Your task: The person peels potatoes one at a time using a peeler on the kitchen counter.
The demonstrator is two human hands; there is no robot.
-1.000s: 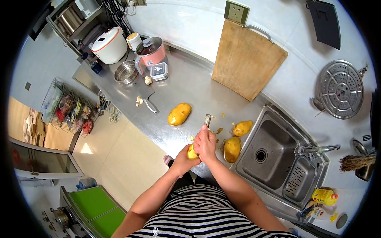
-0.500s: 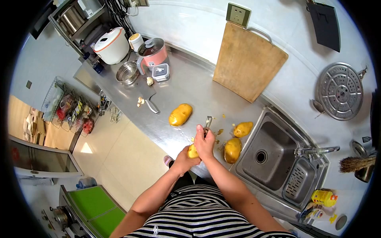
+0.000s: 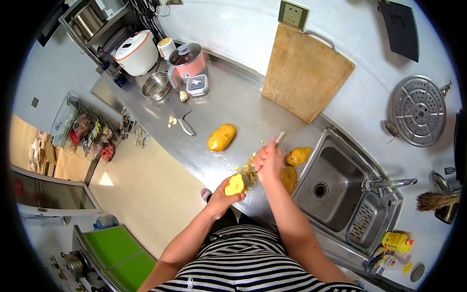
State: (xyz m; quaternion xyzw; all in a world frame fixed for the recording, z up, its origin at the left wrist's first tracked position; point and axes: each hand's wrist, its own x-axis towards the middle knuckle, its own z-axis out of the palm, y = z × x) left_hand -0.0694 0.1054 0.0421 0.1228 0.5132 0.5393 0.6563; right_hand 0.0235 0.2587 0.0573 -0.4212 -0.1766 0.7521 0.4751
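My left hand [image 3: 223,198] is wrapped round a peeled yellow potato [image 3: 235,185] at the counter's front edge. To its right, my right hand [image 3: 268,159] is closed on the handle of a peeler [image 3: 280,136]; the hand is slightly blurred and covers most of the tool. Peelings [image 3: 249,169] lie on the counter between the hands. An unpeeled potato [image 3: 288,179] is partly hidden behind my right forearm, with a smaller potato [image 3: 298,156] just above it. Another unpeeled potato [image 3: 222,137] rests on the steel counter [image 3: 243,112], up and left of my hands.
The sink [image 3: 325,180] is at the right. A cutting board [image 3: 308,73] leans on the wall. A cleaver [image 3: 184,124], garlic [image 3: 171,121], steel bowl [image 3: 156,86], lidded container [image 3: 197,85], pink pot [image 3: 187,62] and rice cooker [image 3: 136,52] stand at the left.
My right hand has moved up and right with the peeler, away from the potato in my left hand. More of the potato's peeled yellow surface and more peelings now show.
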